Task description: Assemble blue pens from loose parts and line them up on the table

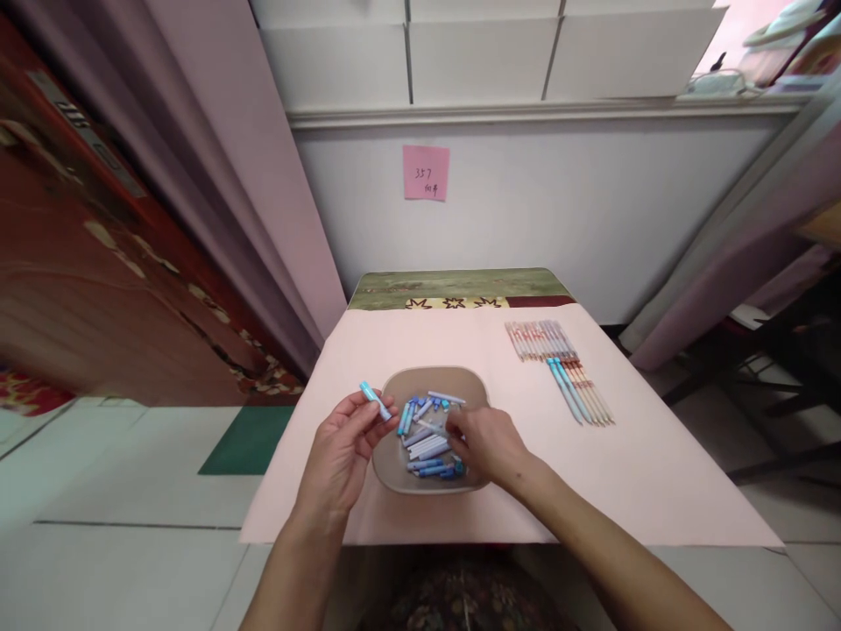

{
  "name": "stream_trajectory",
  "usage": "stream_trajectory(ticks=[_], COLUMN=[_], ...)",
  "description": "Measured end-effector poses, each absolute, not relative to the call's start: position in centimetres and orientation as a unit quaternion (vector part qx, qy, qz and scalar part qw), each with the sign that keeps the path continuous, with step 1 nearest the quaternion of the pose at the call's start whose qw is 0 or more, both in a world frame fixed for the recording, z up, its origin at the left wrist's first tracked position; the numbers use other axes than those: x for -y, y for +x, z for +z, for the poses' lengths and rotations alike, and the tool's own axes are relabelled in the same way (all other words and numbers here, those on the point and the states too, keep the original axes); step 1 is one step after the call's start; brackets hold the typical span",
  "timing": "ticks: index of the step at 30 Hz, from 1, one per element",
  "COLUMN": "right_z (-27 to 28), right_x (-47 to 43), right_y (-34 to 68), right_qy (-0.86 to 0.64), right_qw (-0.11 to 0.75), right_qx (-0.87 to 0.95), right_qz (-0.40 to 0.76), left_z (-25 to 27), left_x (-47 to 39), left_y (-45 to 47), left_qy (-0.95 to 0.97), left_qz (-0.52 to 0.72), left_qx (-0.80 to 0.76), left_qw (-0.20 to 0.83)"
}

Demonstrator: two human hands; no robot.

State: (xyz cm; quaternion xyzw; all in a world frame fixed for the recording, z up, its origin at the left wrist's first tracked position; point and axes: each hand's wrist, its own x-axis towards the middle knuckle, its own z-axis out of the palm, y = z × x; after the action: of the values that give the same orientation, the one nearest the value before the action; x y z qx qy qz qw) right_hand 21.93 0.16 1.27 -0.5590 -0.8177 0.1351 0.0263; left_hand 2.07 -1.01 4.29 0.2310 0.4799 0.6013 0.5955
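Note:
My left hand [348, 438] pinches a light blue pen barrel [375, 400] with a turquoise end, just off the left rim of a grey-beige plastic bin [389, 473]. Inside the bin lie several loose pen parts [424, 445]: blue and lilac barrels, white tubes and small dark blue and turquoise pieces. Over the bin's right side, my right hand [490, 443] reaches in with its fingers drawn together. Whatever is between those fingertips is hidden.
To the right on the pink-covered table [558, 491] are a row of whole pens [540, 340] with clear and reddish barrels and, below it, a second row with blue pens [568, 392] at its left. A pink note [426, 173] is stuck to the wall behind.

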Motion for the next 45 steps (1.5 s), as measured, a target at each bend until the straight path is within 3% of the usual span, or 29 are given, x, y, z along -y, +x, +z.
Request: stream_trajectory(ticks=[5, 13, 22, 34, 43, 44, 45], right_z=[-0.4, 1.4, -1.1, -2.1, 1.7, 1.8, 1.8], right_x=[-0.1, -4.1, -6.9, -7.9, -5.4, -4.6, -3.8], right_y=[20.3, 22.5, 18.0, 16.3, 20.0, 20.7, 21.2], right_qy=[-0.525, -0.557, -0.421, -0.368, -0.467, -0.478, -0.494], right_qw=[-0.037, -0.014, -0.054, -0.070, 0.085, 0.117, 0.206], right_qx=[0.839, 0.826, 0.901, 0.923, 0.875, 0.864, 0.826], right_qz=[0.137, 0.089, 0.089, 0.086, 0.092, 0.107, 0.178], left_z=[4.1, 3.4, 2.9, 2.5, 2.6, 2.5, 2.5], left_x=[1.1, 0.6, 0.7, 1.2, 1.5, 1.4, 1.4], left_y=[1.8, 1.5, 1.6, 2.8, 2.8, 3.0, 3.3], left_qy=[0.211, 0.193, 0.191, 0.167, 0.194, 0.196, 0.199], left_qz=[0.617, 0.614, 0.599, 0.556, 0.579, 0.581, 0.581], left_qx=[-0.477, -0.475, -0.474, -0.446, -0.456, -0.455, -0.453], left_qw=[0.589, 0.600, 0.616, 0.681, 0.647, 0.646, 0.646])
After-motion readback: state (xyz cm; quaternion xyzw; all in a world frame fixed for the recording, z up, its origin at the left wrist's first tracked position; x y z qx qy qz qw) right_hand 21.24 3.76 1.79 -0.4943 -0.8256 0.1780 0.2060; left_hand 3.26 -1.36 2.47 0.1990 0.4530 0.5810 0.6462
